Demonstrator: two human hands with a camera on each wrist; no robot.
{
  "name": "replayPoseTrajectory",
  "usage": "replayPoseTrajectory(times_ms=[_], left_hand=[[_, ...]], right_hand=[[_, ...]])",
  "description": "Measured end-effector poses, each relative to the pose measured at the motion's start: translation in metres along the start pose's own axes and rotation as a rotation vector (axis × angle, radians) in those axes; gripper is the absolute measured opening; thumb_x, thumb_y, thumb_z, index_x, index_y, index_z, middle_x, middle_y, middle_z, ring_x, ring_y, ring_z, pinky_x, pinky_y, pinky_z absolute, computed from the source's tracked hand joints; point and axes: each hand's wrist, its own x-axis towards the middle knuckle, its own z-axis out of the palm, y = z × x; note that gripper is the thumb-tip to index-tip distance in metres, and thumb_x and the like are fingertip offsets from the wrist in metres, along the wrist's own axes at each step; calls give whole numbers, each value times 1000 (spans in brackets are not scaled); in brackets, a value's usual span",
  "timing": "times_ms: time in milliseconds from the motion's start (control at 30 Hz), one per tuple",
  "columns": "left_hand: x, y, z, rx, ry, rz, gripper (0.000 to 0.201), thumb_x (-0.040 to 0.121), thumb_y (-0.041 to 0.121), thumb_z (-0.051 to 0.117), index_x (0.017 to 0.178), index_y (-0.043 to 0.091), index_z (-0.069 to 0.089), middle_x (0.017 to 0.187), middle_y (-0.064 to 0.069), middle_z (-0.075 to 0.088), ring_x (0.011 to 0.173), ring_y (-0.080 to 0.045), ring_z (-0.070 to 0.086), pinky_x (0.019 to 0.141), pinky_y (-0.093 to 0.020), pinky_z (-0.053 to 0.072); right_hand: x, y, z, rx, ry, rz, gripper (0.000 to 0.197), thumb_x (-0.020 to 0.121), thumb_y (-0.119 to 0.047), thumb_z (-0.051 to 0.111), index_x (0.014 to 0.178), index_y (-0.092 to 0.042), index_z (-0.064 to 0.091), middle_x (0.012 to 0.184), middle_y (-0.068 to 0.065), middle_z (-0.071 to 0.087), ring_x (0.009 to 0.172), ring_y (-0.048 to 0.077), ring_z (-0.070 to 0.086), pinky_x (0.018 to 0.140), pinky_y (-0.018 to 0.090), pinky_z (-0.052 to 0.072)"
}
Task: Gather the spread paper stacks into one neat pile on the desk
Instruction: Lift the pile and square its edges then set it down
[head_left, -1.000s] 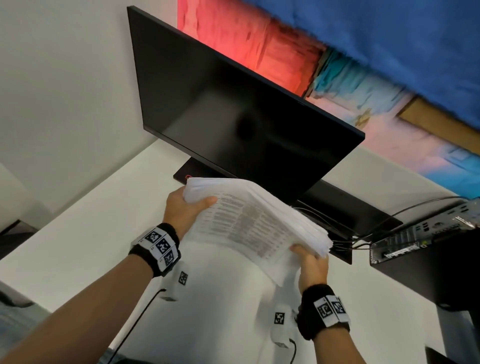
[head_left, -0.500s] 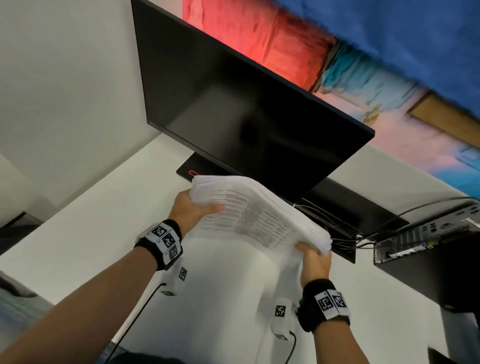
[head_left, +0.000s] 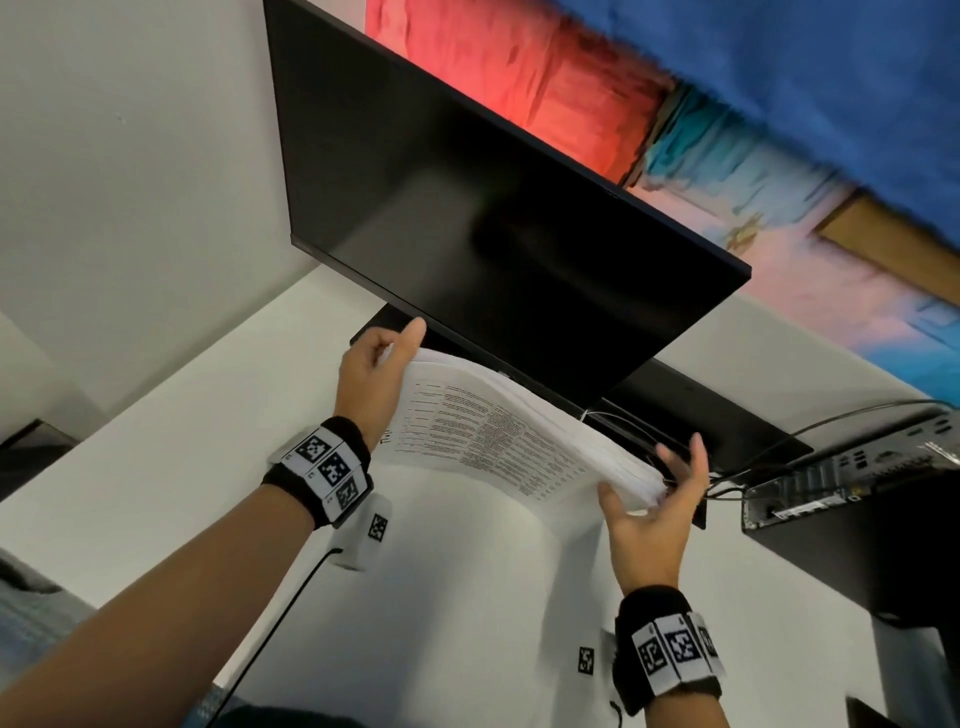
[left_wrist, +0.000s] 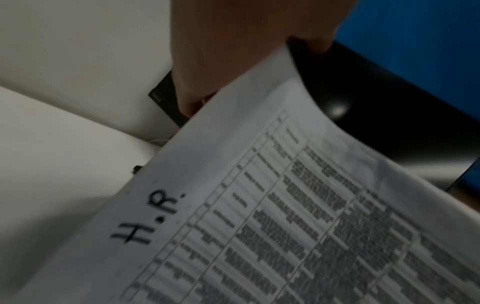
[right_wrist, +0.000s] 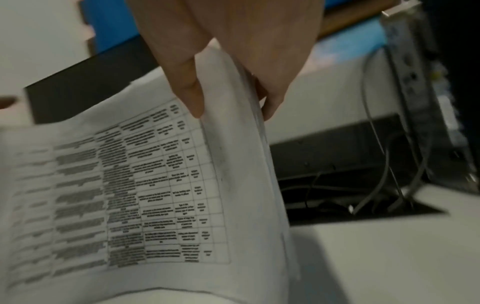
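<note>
The left hand (head_left: 371, 382) is bracing the printed paper stack's (head_left: 498, 436) left short edge with nearly straight fingers; the stack is running lengthwise rightward above the desk (head_left: 156, 447), its right end resting against the right hand's (head_left: 654, 512) spread, uncurled fingers.

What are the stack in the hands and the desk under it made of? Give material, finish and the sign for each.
Thick stack of white printed sheets: paper, matte; it sags in a curve between the left hand and right hand, and thin layered edges show.
White flat desk: smooth, faintly satin surface, probably laminate; the core is not visible.
</note>
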Motion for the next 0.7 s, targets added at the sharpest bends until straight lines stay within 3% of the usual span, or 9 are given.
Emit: replayPoseTrajectory(times_ms=[67,133,167,233,300,333,467,567,700], left_hand=[[6,3,5,58,52,43,28,92,41,61,83,16,55,85,1,62,74,-13,57,73,-27,49],[11,1,8,115,75,49,19,95,34,59,92,15,57,101,-4,63,79,-10,57,72,-25,46],[12,0,8,115,66,36,18,96,33,58,96,16,57,106,-5,63,80,-10,58,72,-26,47],[13,-1,5,63,19,-4,27,92,41,60,104,17,58,112,-4,66,90,-17,65,79,-32,54],[13,0,-1,20,-54,-55,44,85,47,69,116,19,55,111,-1,66,91,-17,68,76,-32,55],[11,-2,-5,28,-95,-83,51,82,44,74,121,19,52,109,0,65,90,-16,68,74,-29,55],[3,-23,-6,98,-206,-181,77,70,22,89,134,16,46,118,0,67,106,-16,67,92,-40,57],[-1,-30,0,90,-137,-164,68,70,12,88,129,16,54,119,-4,70,108,-22,68,94,-46,57],[1,-22,-6,52,-46,-74,67,69,8,88,123,11,49,108,0,65,95,-14,66,76,-31,58]], right_hand=[[0,0,-3,-97,-75,-117,100,75,-1,83,156,-29,31,146,-9,36,125,-2,47,102,6,38],[1,1,-5,-194,-150,-172,82,75,-9,85,143,-36,49,146,-9,34,127,-7,41,101,8,39],[1,0,-6,-221,-161,-165,76,75,-10,85,138,-37,52,146,-5,36,126,-10,39,99,6,40],[6,5,-9,-140,-132,-49,84,77,-5,83,148,-28,44,144,-6,42,124,-12,42,99,4,41],[12,10,-13,105,-87,163,94,81,3,77,157,-23,29,145,-5,50,122,-3,52,108,20,42],[15,14,-13,194,-78,253,89,82,5,75,156,-21,32,144,-2,55,121,4,56,111,30,41],[18,22,4,196,-102,466,53,77,-1,72,129,-13,65,125,10,71,121,31,62,110,50,43],[19,17,18,226,-27,452,49,75,3,69,122,-9,69,117,11,74,114,31,66,104,48,49],[17,13,11,273,39,366,45,76,5,68,121,-1,68,117,15,73,108,29,68,93,37,53]])
